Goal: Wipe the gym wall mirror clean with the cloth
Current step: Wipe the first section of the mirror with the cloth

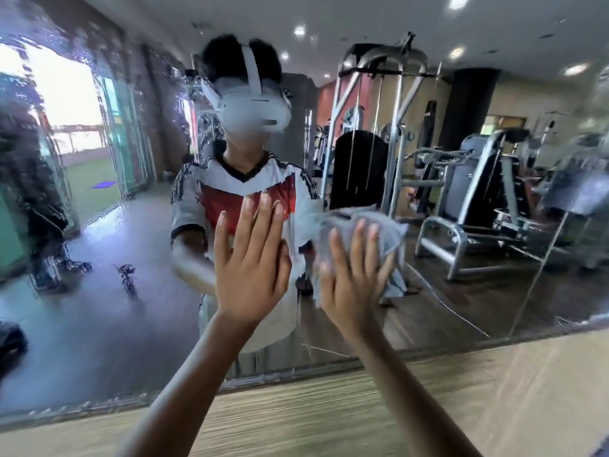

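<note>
Your right hand (354, 278): fingers straight and spread, pressing flat on the cloth against the glass; it does not curl round anything.
Your left hand (250, 268): bare and wide, fingers straight and slightly fanned, palm set on the glass just beside your right hand.
Cloth (382, 222): grey and bunched, trapped between your right hand and the glass. Folds stick out above your fingertips and a loose tail hangs below, to the right of your hand.
Mirror (461, 308): a wall mirror filling most of the view, with both of your hands on its lower middle. The cloth sits right of centre.
Streaked area (82, 103): the left part of the glass looks smeared and rippled, and the reflection there breaks up. The right part reads clearer.
Your reflection: a white headset (255, 107) and a white jersey with a red band (227, 192), directly behind your left hand.
Cable machine (369, 133): grey-framed and seen in the glass, above the cloth.
Wood-grain panel (329, 410): runs below the mirror's bottom edge, crossed by your forearms.
</note>
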Demonstrator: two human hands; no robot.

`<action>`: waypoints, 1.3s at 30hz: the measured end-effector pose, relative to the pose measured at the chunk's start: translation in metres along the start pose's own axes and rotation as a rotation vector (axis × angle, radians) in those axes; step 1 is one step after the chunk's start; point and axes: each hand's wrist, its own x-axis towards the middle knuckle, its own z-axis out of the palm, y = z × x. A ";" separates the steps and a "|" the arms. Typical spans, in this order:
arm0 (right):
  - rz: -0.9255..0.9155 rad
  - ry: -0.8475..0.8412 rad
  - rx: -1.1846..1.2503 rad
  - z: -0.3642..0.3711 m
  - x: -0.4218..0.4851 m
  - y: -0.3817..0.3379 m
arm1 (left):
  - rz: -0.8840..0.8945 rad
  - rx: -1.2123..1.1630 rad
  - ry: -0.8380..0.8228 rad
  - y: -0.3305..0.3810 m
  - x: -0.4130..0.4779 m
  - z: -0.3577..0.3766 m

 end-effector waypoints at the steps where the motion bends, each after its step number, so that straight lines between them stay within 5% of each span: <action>1: -0.091 -0.033 -0.012 0.001 -0.019 0.001 | -0.001 -0.007 -0.011 -0.001 -0.008 0.000; 5: -0.218 -0.115 -0.099 -0.008 -0.082 0.055 | 0.034 -0.002 -0.044 -0.003 -0.049 0.000; 10: 0.560 0.019 -0.048 -0.013 -0.018 0.073 | 0.034 0.003 -0.033 -0.001 -0.057 0.001; 12: 0.629 0.069 -0.012 -0.009 0.015 0.048 | 0.025 -0.012 -0.035 0.000 -0.057 0.001; 18: 0.105 -0.059 -0.019 0.001 -0.049 0.010 | 0.005 -0.008 -0.034 0.002 -0.059 0.002; 22: -0.196 -0.164 -0.072 -0.004 -0.120 0.047 | -0.014 -0.033 -0.032 0.002 -0.065 0.002; 24: -0.049 -0.158 -0.097 -0.011 -0.124 0.071 | -0.019 -0.033 -0.053 0.006 -0.074 0.003; 29: 0.641 0.050 0.001 -0.007 -0.052 0.054 | -0.030 0.001 -0.061 0.011 -0.085 0.005; 31: 0.581 0.056 0.041 -0.002 -0.039 0.027 | -0.028 -0.003 -0.052 0.012 -0.085 0.005; 35: 0.182 -0.089 0.028 0.003 -0.076 -0.004 | -0.019 -0.010 -0.073 0.009 -0.088 0.006; 39: -0.087 -0.201 -0.064 -0.008 -0.127 0.042 | -0.005 -0.023 -0.075 0.007 -0.087 0.003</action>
